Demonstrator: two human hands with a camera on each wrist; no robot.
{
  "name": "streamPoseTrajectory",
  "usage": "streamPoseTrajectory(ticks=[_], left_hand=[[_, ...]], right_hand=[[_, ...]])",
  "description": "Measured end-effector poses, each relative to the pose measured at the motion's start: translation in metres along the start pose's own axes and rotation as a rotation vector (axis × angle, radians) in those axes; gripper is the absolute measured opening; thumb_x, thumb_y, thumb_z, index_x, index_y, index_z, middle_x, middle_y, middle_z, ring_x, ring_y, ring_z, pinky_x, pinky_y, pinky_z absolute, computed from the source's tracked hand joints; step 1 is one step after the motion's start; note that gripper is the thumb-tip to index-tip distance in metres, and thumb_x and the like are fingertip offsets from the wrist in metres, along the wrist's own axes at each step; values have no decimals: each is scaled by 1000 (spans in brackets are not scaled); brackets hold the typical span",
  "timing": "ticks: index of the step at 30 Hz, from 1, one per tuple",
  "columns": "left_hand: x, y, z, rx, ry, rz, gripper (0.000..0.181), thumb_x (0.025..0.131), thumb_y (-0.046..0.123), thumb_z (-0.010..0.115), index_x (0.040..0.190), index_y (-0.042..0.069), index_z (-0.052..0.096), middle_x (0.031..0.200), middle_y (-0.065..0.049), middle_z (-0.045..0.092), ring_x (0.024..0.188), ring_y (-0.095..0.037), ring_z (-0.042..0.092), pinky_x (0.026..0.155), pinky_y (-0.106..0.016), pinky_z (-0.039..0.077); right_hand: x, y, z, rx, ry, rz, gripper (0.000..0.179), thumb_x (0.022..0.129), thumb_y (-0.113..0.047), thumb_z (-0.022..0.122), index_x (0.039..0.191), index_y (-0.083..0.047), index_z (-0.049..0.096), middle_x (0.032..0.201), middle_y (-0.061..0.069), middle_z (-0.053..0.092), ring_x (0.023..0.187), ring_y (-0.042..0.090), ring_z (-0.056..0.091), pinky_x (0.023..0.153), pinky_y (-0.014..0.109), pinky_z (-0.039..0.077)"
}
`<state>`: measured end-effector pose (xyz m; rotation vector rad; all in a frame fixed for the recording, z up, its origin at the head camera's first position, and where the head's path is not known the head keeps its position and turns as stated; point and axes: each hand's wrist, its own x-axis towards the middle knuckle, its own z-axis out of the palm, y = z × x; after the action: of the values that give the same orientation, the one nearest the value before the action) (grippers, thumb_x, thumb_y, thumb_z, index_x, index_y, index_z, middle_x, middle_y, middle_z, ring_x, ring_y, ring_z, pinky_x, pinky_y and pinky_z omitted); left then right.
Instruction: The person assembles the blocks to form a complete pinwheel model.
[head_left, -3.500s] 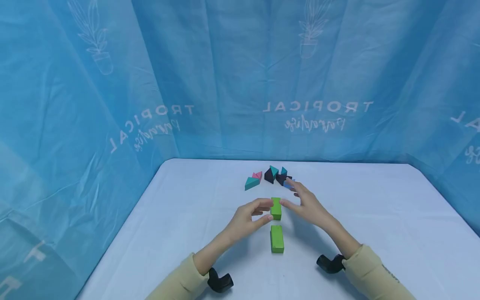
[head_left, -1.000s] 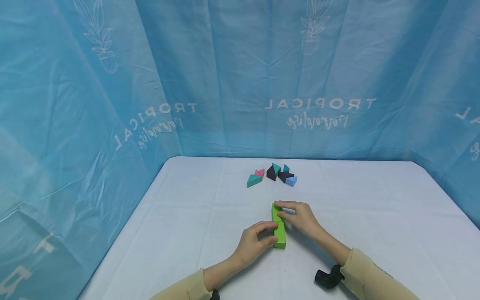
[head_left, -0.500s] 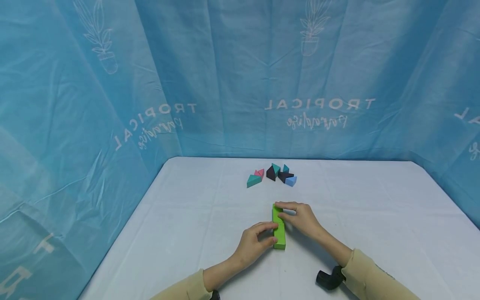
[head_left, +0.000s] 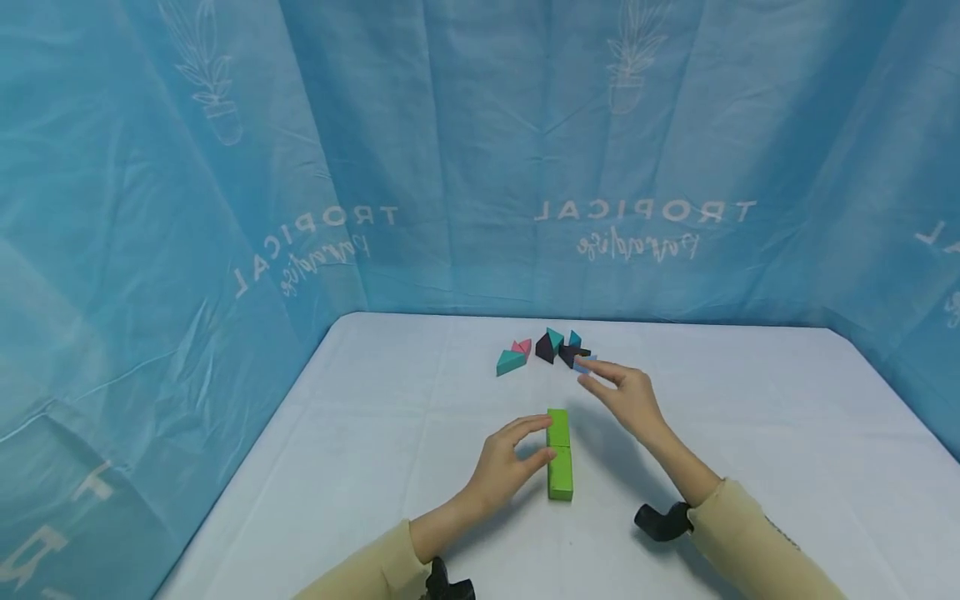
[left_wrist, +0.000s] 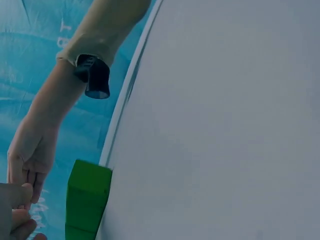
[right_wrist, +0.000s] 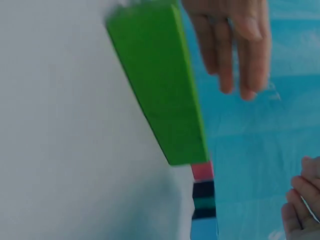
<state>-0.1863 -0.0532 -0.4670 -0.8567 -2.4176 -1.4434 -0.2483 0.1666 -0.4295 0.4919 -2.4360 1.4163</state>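
Note:
Two green rectangular blocks lie end to end on the white table: a far green block [head_left: 558,427] and a near green block [head_left: 559,477]. At their left side my left hand [head_left: 501,462] has its thumb and fingers apart, the fingertips overlapping the blocks' left edge in the head view. Farther out, my right hand [head_left: 626,398] reaches over a light blue block [head_left: 586,366], partly hidden by its fingers. Its index finger and thumb are spread, with nothing held between them. In the right wrist view a green block [right_wrist: 160,85] looms large, with the blue block [right_wrist: 204,229] beyond.
Toward the back lie black blocks [head_left: 545,347], a teal wedge [head_left: 512,362], small pink triangles [head_left: 522,347] and a dark blue triangle [head_left: 574,339]. Blue printed curtains [head_left: 480,167] surround the table [head_left: 712,417] behind and at the sides. Each wrist wears a black camera [head_left: 663,522].
The green blocks, formerly apart, now lie end to end. My right hand has let go of the far one and moved away to the blue block. My left hand's fingers have loosened and shifted slightly farther out.

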Motion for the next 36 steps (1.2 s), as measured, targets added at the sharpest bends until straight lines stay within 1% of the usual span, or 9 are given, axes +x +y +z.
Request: streamPoseTrajectory(ticks=[3, 6, 12, 14, 18, 21, 27, 30, 36], left_hand=[[4, -3, 2, -2, -41, -68, 47, 87, 26, 69, 128, 5, 58, 131, -3, 56, 124, -16, 48, 102, -36, 40], [3, -8, 7, -12, -73, -100, 49, 86, 28, 70, 128, 5, 58, 131, -4, 56, 124, -18, 47, 103, -35, 39], [1, -11, 11, -21, -95, -93, 49, 85, 25, 72, 128, 5, 58, 130, -5, 56, 124, -19, 47, 104, -31, 37], [0, -11, 11, -21, -95, -93, 50, 85, 25, 71, 128, 5, 58, 130, -4, 56, 125, -18, 47, 104, -31, 37], [0, -11, 11, -24, -97, -103, 50, 85, 26, 72, 128, 5, 57, 130, -4, 56, 125, -18, 47, 105, -31, 37], [0, -11, 11, -27, -97, -110, 51, 85, 26, 72, 129, 5, 57, 131, -4, 56, 125, -18, 47, 105, -31, 36], [-1, -12, 14, -28, -106, -122, 51, 85, 28, 71, 129, 7, 57, 131, -2, 55, 125, -17, 46, 105, -32, 36], [-1, -12, 14, -21, -106, -116, 51, 85, 28, 71, 129, 6, 57, 131, -2, 55, 125, -17, 46, 104, -32, 37], [1, -10, 11, -13, -105, -104, 50, 86, 25, 71, 129, 5, 57, 131, -3, 55, 125, -17, 46, 104, -32, 37]], right_hand=[[13, 9, -9, 12, 35, 62, 36, 91, -26, 65, 122, -9, 65, 123, 11, 61, 115, 32, 55, 93, 48, 47], [24, 19, -15, 36, 52, 131, 39, 90, -30, 65, 124, -9, 64, 126, 12, 59, 117, 31, 53, 92, 46, 48], [37, 44, -14, 69, 54, 242, 53, 86, -48, 64, 127, -14, 62, 128, 8, 58, 119, 26, 52, 93, 44, 48], [40, 50, -12, 80, 45, 269, 54, 86, -48, 65, 127, -14, 61, 129, 8, 58, 119, 25, 51, 94, 44, 47], [44, 62, -8, 71, 36, 314, 49, 89, -38, 65, 128, -9, 60, 129, 11, 57, 120, 28, 51, 96, 45, 45], [45, 70, -4, 37, 38, 332, 45, 90, -31, 66, 127, -6, 60, 126, 14, 58, 118, 31, 52, 95, 46, 45], [43, 82, 0, -4, 20, 352, 45, 89, -31, 66, 126, -5, 61, 123, 15, 60, 113, 32, 55, 93, 47, 46], [42, 84, 3, 9, 28, 355, 43, 88, -31, 68, 123, -6, 63, 121, 14, 62, 112, 31, 57, 92, 46, 47], [39, 82, 6, -9, 34, 345, 43, 88, -32, 68, 121, -6, 64, 119, 14, 63, 110, 31, 58, 91, 46, 48]])
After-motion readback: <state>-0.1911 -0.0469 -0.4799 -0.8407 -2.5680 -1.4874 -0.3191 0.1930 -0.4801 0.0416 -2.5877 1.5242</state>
